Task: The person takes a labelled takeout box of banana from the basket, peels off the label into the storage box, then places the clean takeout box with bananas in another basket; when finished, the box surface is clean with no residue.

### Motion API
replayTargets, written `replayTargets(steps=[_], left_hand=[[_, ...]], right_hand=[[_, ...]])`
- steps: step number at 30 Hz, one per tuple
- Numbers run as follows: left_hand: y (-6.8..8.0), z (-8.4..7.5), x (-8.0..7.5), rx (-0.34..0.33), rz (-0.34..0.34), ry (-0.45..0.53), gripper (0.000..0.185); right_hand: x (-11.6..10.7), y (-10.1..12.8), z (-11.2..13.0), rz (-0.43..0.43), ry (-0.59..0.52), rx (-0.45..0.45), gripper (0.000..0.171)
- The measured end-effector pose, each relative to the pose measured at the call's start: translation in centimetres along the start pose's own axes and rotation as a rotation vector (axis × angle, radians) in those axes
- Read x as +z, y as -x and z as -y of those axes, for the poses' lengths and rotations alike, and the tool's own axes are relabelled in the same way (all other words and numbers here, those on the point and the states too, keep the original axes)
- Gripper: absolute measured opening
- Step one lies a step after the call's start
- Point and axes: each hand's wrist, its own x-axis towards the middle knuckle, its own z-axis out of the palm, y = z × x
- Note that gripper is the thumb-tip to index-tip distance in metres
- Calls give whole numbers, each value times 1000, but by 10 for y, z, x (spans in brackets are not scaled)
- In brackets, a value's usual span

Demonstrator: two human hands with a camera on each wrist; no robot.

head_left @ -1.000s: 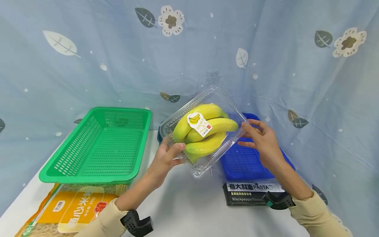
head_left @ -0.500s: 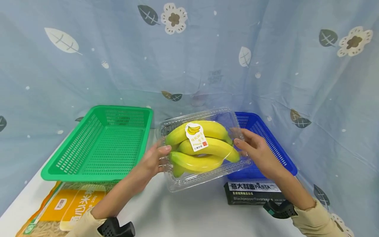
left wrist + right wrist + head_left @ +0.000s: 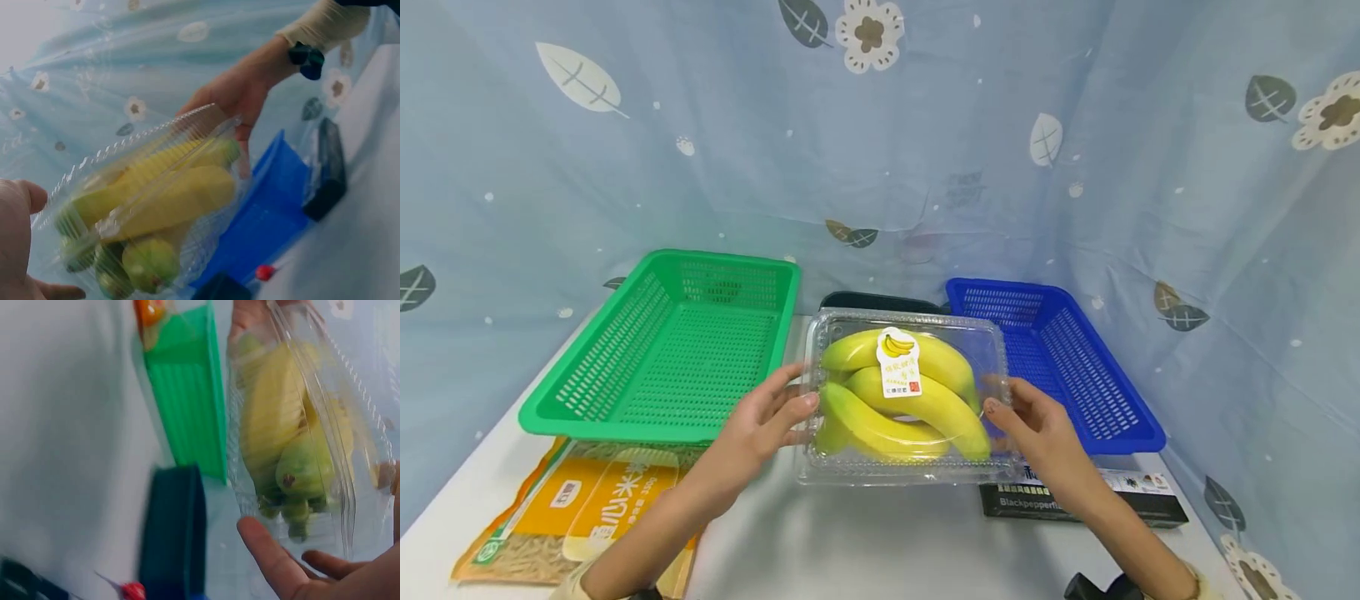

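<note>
A clear plastic clamshell box of yellow bananas [image 3: 902, 400] with a white label sits level and low over the white table between the two baskets. Whether it touches the table I cannot tell. My left hand [image 3: 790, 393] grips its left edge, thumb on the lid. At the right edge my right hand [image 3: 1000, 398] holds it the same way. The left wrist view shows the box [image 3: 156, 200] from below, with the right hand [image 3: 237, 94] behind it. In the right wrist view my right hand's fingers [image 3: 294, 569] lie under the box [image 3: 294, 444].
A green basket [image 3: 670, 350] stands at the left and a blue basket [image 3: 1060, 367] at the right. A black pasta box [image 3: 1075, 496] lies in front of the blue one. A yellow noodle bag [image 3: 572, 517] lies front left. A dark object [image 3: 880, 302] sits behind the clamshell.
Both hands have lowered the banana box from a raised, tilted position above the blue basket, moving it left and levelling it near the table.
</note>
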Motion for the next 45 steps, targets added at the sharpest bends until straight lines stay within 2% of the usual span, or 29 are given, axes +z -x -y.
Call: replayTargets(steps=[5, 10, 13, 16, 21, 26, 31, 40, 45], left_hand=[[14, 11, 9, -70, -17, -50, 66], [24, 23, 13, -90, 9, -47, 54], [27, 32, 14, -93, 19, -31, 47], [29, 39, 16, -115, -8, -32, 51], [27, 51, 16, -148, -68, -130, 66], [21, 64, 13, -192, -98, -201, 81], [8, 75, 11, -192, -121, -223, 73], [-19, 91, 11, -165, -217, -265, 47], [-30, 95, 11, -141, -240, -294, 49]], right_hand=[[15, 13, -4, -18, -11, 135, 49], [27, 22, -10, -27, -78, 243, 48], [33, 28, -16, -29, -90, 268, 44], [40, 33, -22, -42, -117, 272, 44], [53, 36, -34, -53, -179, 260, 48], [65, 31, -44, -38, -199, 258, 47], [71, 19, -51, -68, -160, 248, 43], [75, -10, -65, -93, -179, 248, 45], [76, -21, -71, -120, -112, 234, 48]])
